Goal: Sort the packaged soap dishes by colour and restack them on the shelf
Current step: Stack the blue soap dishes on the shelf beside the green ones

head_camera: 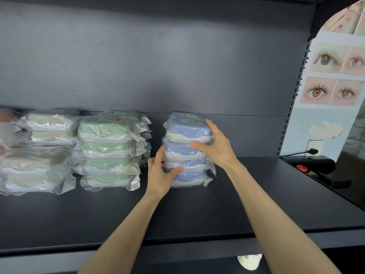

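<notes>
Main worry here is the blue stack (187, 151) of plastic soap dishes, each sealed in a clear crinkly bag. Those bags look slippery against each other, so if the two hands squeeze or lift unevenly I reckon the middle ones could squirt out sideways and the whole tower shears. Other risk: the green stack (108, 153) of the same bagged dishes sits just to the left with only a narrow gap, so a shove that way could knock it or tangle the loose wrapper ends. There also looks to be more blue behind the front pile (can't tell how many), and pushing back could jam those against the back panel

Where it is: the blue stack stands on the dark matte shelf (197, 214), roughly mid-way across and towards the far side, right of the green stack and well right of the cream stack (37, 155)

Hands: left hand (161, 173) is low at the near-left corner, thumb across the front of the lower dishes, fingers curled round the left side, so it's gripping. Right hand (215, 143) is up high on the right end, fingers draped over the top dish, thumb stretched across the front a layer down, clasping the upper part. Both forearms reach in from the near edge
</notes>
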Motion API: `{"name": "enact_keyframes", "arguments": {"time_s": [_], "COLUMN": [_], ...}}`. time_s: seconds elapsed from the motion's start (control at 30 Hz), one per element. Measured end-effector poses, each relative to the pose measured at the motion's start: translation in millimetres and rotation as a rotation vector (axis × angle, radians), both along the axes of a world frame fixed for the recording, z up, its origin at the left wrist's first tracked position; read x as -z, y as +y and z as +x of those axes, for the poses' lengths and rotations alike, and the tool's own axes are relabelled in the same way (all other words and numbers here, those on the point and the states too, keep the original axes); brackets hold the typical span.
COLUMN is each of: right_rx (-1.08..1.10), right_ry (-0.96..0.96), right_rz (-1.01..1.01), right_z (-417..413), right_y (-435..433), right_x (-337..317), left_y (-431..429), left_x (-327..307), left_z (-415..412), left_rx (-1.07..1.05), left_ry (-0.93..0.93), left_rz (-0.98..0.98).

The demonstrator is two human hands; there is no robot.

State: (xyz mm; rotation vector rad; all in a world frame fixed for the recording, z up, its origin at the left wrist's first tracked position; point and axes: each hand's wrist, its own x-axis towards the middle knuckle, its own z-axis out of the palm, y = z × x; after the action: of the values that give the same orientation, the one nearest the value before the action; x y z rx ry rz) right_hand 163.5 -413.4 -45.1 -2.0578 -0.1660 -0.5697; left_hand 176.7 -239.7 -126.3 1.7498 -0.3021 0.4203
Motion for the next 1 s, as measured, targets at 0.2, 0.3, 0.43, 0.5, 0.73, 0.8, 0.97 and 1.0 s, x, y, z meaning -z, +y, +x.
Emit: {"name": "enact_keyframes", "arguments": {"time_s": [0.2, 0.3, 0.43, 0.5, 0.73, 0.8, 0.97, 1.0], "right_rx": [-0.004, 0.058, 0.084, 0.087, 0.087, 0.097, 0.101, 0.096], "right_ry": [0.035, -0.032, -0.120, -0.123, -0.103, -0.099, -0.085, -0.080], "right_rz": [-0.063, -0.068, -0.055, -0.052, -0.113, -0.138, -0.126, -0.122], "right_z": [2.9, -0.7, -5.2, -4.9, 4.1, 6.4, 6.1, 5.9], "right_y": [2.4, 5.3, 0.7, -4.2, 3.8, 4.8, 4.1, 3.3], "right_x": [-4.6, -4.0, -1.6, -0.5, 3.7, 1.8, 3.4, 3.5], "left_y": [2.8, 2.4, 0.3, -2.2, -3.9, -3.1, -2.6, -2.6], "left_x": [5.1, 6.0, 8.5, 9.3, 9.4, 9.8, 11.8, 12.1], "left_z": [5.4, 7.1, 8.1, 9.0, 15.5, 17.4, 18.5, 18.1], "left_rx": [0.111, 0.123, 0.139, 0.152, 0.111, 0.102, 0.075, 0.068], "left_ry": [0.003, 0.000, -0.033, -0.046, -0.027, -0.015, 0.016, 0.020], "left_rz": [-0.057, -0.054, -0.053, -0.038, -0.067, -0.060, -0.060, -0.063]}}
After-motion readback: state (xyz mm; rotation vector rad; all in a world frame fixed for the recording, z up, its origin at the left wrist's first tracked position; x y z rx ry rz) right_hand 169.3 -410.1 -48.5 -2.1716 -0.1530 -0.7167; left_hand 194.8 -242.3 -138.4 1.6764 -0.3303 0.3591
